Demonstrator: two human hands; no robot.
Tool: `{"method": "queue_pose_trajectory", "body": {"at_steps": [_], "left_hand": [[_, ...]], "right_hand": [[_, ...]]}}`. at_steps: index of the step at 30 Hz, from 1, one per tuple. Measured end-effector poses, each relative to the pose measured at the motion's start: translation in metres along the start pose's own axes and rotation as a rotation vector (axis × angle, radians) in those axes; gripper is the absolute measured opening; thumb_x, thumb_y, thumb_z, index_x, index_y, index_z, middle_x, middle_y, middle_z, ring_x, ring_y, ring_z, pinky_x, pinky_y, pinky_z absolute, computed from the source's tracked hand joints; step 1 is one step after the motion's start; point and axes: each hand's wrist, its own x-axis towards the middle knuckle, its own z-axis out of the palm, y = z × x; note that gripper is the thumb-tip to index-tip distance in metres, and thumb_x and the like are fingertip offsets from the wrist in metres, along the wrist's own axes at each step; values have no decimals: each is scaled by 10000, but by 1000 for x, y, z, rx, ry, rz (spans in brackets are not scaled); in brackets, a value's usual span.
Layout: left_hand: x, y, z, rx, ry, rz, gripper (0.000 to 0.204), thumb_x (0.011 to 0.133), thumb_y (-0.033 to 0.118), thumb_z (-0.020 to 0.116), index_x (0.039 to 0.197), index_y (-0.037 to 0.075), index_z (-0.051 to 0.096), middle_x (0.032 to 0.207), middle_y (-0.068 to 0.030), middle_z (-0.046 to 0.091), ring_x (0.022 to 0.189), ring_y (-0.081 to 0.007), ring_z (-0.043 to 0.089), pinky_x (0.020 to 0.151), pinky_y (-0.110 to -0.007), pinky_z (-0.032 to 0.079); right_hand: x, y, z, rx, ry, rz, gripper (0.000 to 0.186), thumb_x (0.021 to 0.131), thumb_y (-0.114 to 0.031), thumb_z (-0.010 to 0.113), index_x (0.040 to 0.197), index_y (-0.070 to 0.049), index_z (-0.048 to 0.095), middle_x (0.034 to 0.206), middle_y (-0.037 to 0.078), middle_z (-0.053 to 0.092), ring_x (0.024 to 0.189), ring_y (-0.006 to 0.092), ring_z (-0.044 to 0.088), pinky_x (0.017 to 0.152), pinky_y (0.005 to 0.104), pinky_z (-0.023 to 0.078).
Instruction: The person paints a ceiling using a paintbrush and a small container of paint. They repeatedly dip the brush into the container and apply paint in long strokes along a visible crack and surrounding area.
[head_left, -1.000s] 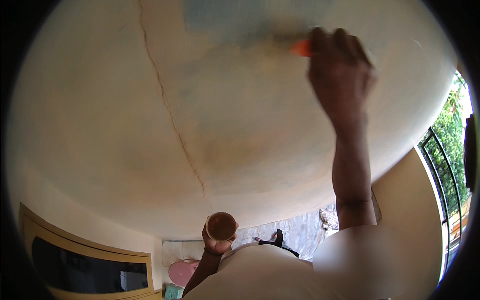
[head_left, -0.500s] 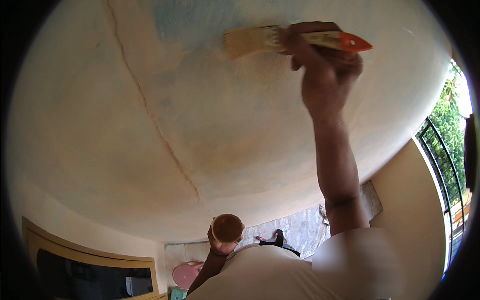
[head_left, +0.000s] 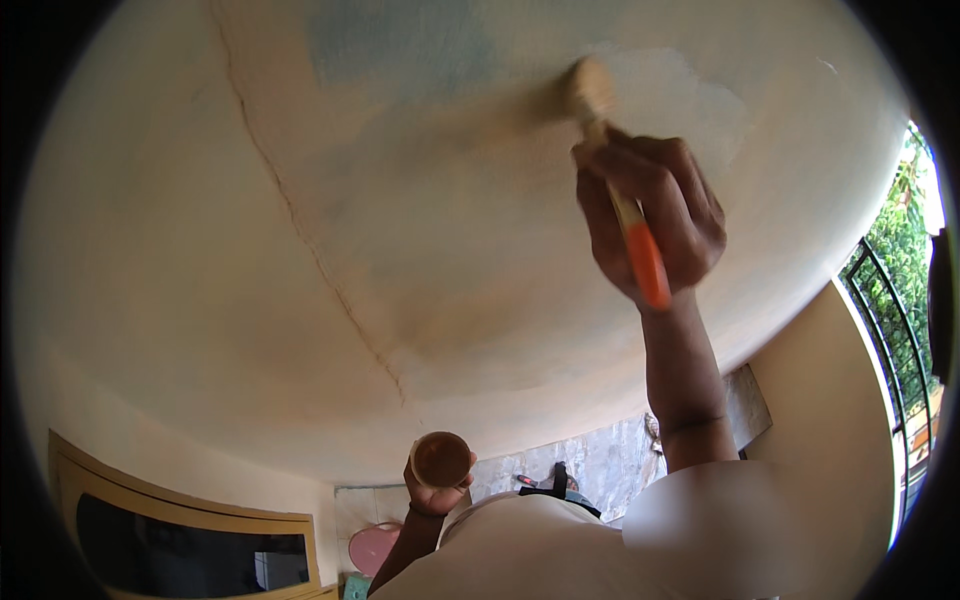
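Observation:
My right hand (head_left: 655, 205) is raised in front of the wall, closed around the handle of a paintbrush (head_left: 648, 262). The handle is pale with an orange end pointing down toward my wrist, and the bristles are pressed to the wall at the top, slightly blurred. Low in the view, my left hand (head_left: 440, 497) grips a small round cup (head_left: 441, 459) with brown contents inside. The wall (head_left: 430, 270) is patchy beige, peach and faded blue-grey. Right of the bristles, a patch with a pale edge shows on it.
A long crack (head_left: 300, 225) runs down the wall's left side. At lower left is a yellow-framed dark glass panel (head_left: 190, 545), with a pink stool (head_left: 373, 548) nearby. A black railing (head_left: 893, 335) and green plants (head_left: 890, 235) stand at right. Grey floor (head_left: 610, 455) shows below.
The brush has swung from lying sideways, bristles left, to upright with bristles up and right of before. My right hand is lower. The cup has shifted slightly left.

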Motion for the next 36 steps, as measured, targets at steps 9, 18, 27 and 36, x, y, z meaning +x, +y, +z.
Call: {"method": "queue_pose_trajectory", "body": {"at_steps": [9,18,27,36], "left_hand": [[13,-3,13,-6,-26,-42,606,977,506,624,1403,81,554,1391,-139,539,1310,-407,523,910,-549,603],[-3,-3,35,26,45,-83,586,977,476,637,1408,89,544,1371,-136,544,1286,-404,525,906,-534,612],[10,-6,55,26,16,-117,575,993,461,629,1411,78,536,1394,-136,524,1296,-398,521,911,-531,610],[4,-11,41,24,24,-102,608,976,479,647,1419,79,533,1395,-135,525,1304,-403,523,907,-539,612]], "right_hand": [[26,80,-60,293,388,676,85,859,1,782,932,25,746,872,102,744,696,147,681,576,266,481],[23,57,-41,-362,61,78,188,790,30,816,960,-19,751,923,97,755,746,163,686,599,253,556],[38,57,-61,404,375,595,111,863,74,720,968,44,743,1006,150,755,772,170,739,553,263,540],[47,95,-73,-209,312,142,128,826,3,822,937,11,760,911,75,779,763,140,718,654,261,562]]}}
